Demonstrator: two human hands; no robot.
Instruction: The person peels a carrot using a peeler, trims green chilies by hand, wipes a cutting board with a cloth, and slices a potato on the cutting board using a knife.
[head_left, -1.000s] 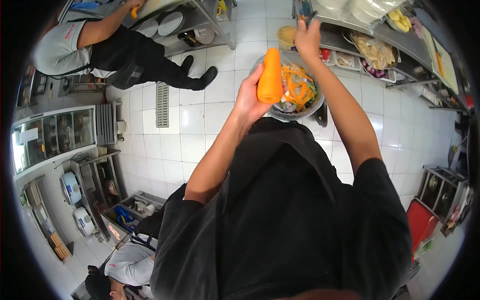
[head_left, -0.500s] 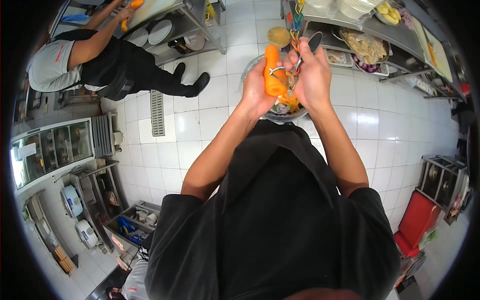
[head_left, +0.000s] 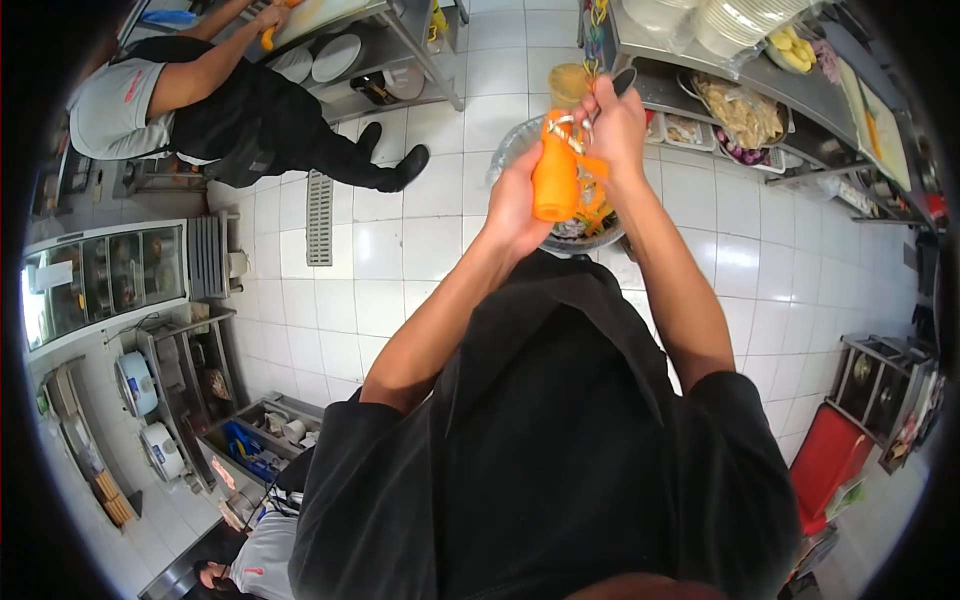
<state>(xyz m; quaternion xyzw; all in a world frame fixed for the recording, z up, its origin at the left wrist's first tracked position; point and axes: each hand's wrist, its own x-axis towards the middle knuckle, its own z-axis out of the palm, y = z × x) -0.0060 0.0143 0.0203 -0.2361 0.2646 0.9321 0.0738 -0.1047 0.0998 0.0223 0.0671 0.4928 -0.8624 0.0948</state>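
Observation:
My left hand (head_left: 517, 200) is closed around a thick orange carrot (head_left: 555, 186), held upright over a bin. A metal peeler (head_left: 570, 133) lies against the carrot's upper part, its handle in my right hand (head_left: 617, 125), whose fingers are closed. An orange strip of peel (head_left: 594, 168) hangs beside the carrot, near my right wrist. Coloured cords run upward from my right hand. Below both hands, the round bin (head_left: 507, 150) with a clear liner holds orange peelings and other scraps.
A co-worker (head_left: 120, 105) stands at a steel table at upper left. Another person (head_left: 270, 555) shows at lower left. At upper right, a steel counter (head_left: 690, 55) carries stacked white containers (head_left: 745, 22). A red chair (head_left: 830, 455) is at right.
The peeler has moved up to the carrot's far end, and an orange strip now hangs beside it. The carrot sits slightly lower and further right in the view.

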